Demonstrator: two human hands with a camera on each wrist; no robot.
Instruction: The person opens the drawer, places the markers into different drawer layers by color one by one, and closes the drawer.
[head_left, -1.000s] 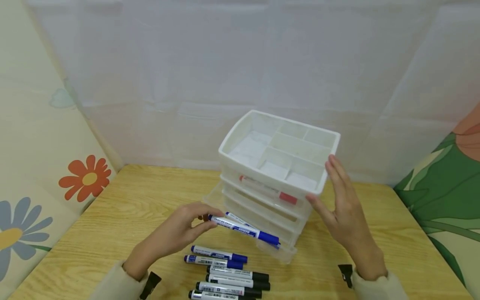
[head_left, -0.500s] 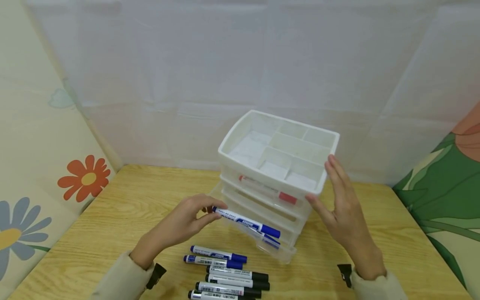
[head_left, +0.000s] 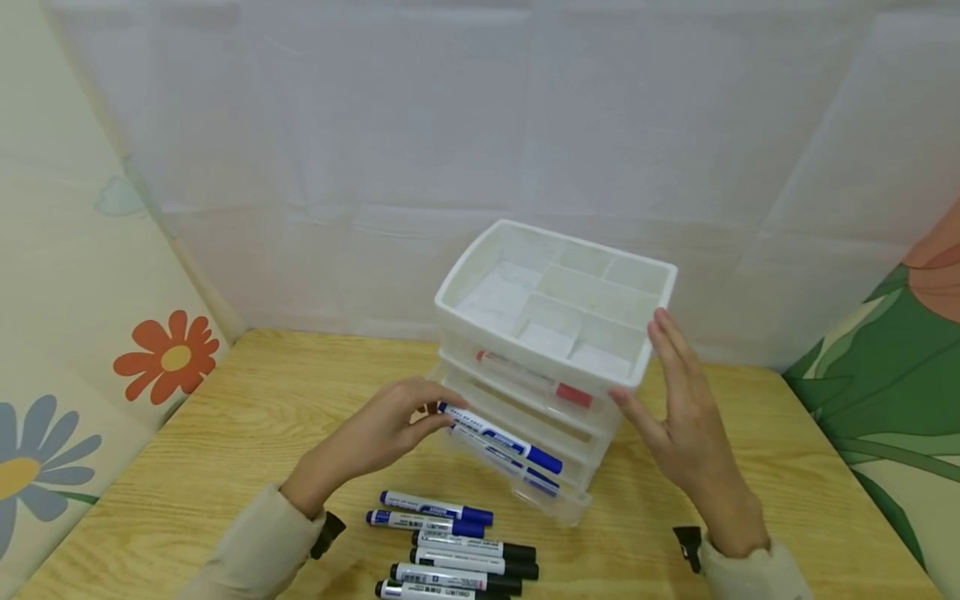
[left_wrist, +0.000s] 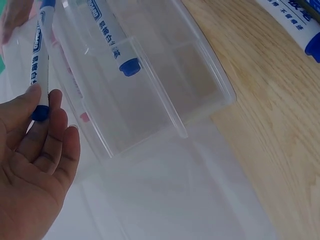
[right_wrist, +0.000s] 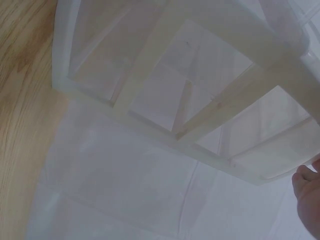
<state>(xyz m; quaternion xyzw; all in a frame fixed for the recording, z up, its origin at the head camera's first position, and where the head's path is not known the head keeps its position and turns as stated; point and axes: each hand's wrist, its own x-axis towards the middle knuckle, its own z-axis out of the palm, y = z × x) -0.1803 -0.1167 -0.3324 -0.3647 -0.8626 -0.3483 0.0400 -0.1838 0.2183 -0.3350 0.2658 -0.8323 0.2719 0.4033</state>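
Note:
My left hand [head_left: 375, 429] pinches the tail end of a blue whiteboard marker [head_left: 504, 438], its blue cap pointing right, over the pulled-out bottom drawer [head_left: 551, 503] of a white plastic drawer organizer [head_left: 517, 340]. Inside that clear drawer lies another blue marker [left_wrist: 112, 37], seen through the plastic in the left wrist view. Behind the top drawer's front shows a red marker [head_left: 573, 394]. My right hand [head_left: 693, 433] rests against the organizer's right side, fingers straight along the upper rim and thumb near the front corner.
In front of the organizer, two blue markers [head_left: 437, 507] and several black-capped markers [head_left: 474, 563] lie in a row on the wooden table [head_left: 300, 400]. A white sheet [head_left: 337, 167] hangs behind; flower-patterned panels [head_left: 60, 333] stand at both sides.
My left hand has moved right and slightly up, bringing the blue marker from in front of the bottom drawer to over it. The right hand stays on the organizer.

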